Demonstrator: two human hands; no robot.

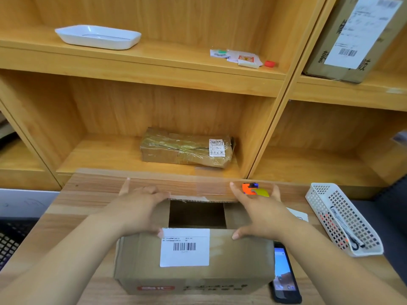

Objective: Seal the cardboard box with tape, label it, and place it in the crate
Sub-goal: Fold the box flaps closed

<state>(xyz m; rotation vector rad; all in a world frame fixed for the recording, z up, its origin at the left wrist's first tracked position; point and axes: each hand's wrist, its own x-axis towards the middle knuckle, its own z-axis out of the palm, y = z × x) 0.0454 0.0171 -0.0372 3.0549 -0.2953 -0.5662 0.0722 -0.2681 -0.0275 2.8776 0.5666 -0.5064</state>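
Lying on wood-grain desk (74, 208) before pale wooden shelving (154, 69): brown cardboard box (242, 260), top pressed by flat-fingered left hand (141, 208) and right hand (262, 212).

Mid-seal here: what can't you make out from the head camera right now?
All in the head view:
Cardboard box: the gap between its flaps is dark, so the contents are unseen.
Label: print too small to read.
Orange tool: partly behind the right hand; type unclear.
Phone: left side hidden by the box.
Black mesh: cut off by the left edge; crate or not, cannot tell.
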